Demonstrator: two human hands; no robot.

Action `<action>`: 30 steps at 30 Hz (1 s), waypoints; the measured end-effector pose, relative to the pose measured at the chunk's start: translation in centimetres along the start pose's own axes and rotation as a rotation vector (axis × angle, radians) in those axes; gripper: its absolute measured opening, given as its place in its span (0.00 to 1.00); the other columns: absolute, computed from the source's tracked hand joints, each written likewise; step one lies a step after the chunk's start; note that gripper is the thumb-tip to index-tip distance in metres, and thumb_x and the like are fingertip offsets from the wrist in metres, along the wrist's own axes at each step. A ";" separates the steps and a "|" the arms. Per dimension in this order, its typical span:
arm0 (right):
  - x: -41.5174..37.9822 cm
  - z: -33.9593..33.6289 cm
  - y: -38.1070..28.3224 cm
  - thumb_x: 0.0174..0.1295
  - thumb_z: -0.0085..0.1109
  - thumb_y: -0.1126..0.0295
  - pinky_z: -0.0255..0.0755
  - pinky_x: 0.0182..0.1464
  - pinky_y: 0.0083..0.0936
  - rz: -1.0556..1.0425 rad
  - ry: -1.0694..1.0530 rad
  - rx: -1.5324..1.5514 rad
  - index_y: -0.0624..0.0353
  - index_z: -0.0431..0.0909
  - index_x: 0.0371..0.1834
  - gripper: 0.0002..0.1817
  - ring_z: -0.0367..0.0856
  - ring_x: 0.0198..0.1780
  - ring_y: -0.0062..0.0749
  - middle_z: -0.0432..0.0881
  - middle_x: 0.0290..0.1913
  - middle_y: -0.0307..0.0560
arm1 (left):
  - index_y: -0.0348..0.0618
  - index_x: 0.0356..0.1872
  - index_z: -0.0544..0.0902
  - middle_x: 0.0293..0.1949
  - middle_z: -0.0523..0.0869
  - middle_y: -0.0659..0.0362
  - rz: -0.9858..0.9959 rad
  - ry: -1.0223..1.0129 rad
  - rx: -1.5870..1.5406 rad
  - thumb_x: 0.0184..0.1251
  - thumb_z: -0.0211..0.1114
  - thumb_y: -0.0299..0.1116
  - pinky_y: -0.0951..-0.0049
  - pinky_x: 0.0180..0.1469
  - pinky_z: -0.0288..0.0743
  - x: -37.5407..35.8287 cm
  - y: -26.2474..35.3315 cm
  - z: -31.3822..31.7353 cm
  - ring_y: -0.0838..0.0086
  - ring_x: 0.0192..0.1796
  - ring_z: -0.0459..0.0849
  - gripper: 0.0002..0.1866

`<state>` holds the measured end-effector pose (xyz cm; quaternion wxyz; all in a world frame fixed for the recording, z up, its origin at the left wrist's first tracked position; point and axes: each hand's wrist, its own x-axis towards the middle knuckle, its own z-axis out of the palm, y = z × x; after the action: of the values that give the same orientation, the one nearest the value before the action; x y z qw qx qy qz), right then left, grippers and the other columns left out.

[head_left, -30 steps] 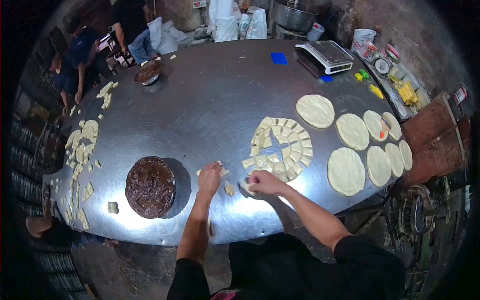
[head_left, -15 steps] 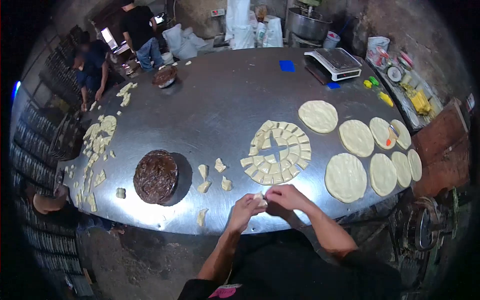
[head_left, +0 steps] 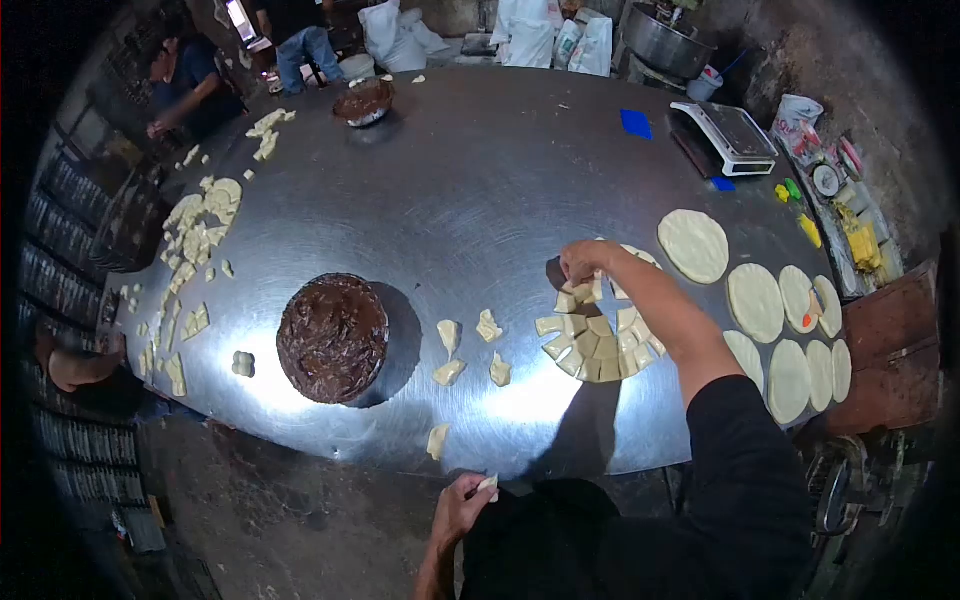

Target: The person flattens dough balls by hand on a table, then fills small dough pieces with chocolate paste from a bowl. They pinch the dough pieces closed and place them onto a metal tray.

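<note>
My left hand (head_left: 460,507) is closed around a small pale dough piece (head_left: 489,485), just off the table's front edge. Across the table, my right hand (head_left: 583,262) pinches at the upper left edge of a flat dough round cut into small blocks (head_left: 598,350); my forearm hides part of that round. The fingertips are on a dough block there, mostly covered by the hand. Left of the cut round lie several loose dough scraps (head_left: 448,372). Beyond these stands a bowl heaped with dark brown paste (head_left: 333,338).
Uncut dough rounds (head_left: 693,246) lie at the right, near a scale (head_left: 728,136). More dough pieces (head_left: 205,225) are spread along the left side of the metal table (head_left: 470,190). A second bowl of brown paste (head_left: 363,101) stands farther back. Other people (head_left: 195,85) are at the far left.
My right hand has left my left hand and reached forward to the cut dough round. My left hand has drawn back toward my body with its dough piece. The view has shifted.
</note>
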<state>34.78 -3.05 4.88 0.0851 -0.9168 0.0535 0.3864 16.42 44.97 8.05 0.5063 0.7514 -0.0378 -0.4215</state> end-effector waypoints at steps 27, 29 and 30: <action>-20.9 13.8 -16.8 0.62 0.62 0.71 0.76 0.46 0.22 -0.282 0.551 1.459 0.64 0.78 0.53 0.16 0.84 0.43 0.25 0.86 0.41 0.48 | 0.35 0.48 0.81 0.37 0.85 0.59 0.475 0.030 -0.279 0.65 0.63 0.23 0.78 0.45 0.79 6.6 9.5 6.6 0.76 0.43 0.83 0.11; -21.8 13.6 -16.0 0.62 0.63 0.72 0.76 0.45 0.21 -0.367 0.556 1.613 0.64 0.80 0.49 0.14 0.83 0.42 0.23 0.86 0.40 0.45 | 0.35 0.46 0.81 0.36 0.85 0.58 0.481 0.029 -0.342 0.65 0.64 0.24 0.79 0.45 0.78 6.7 9.4 7.8 0.77 0.42 0.83 0.10; -22.4 13.3 -15.9 0.62 0.62 0.73 0.76 0.45 0.20 -0.370 0.529 1.471 0.66 0.79 0.48 0.12 0.82 0.40 0.22 0.84 0.39 0.43 | 0.35 0.45 0.81 0.36 0.85 0.58 0.480 0.029 -0.410 0.65 0.64 0.24 0.79 0.45 0.77 6.6 9.4 8.1 0.78 0.41 0.83 0.08</action>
<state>12.50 15.83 13.67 0.7148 -0.6808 0.1599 0.0018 18.71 31.27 10.49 0.7329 0.6092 -0.1209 -0.2779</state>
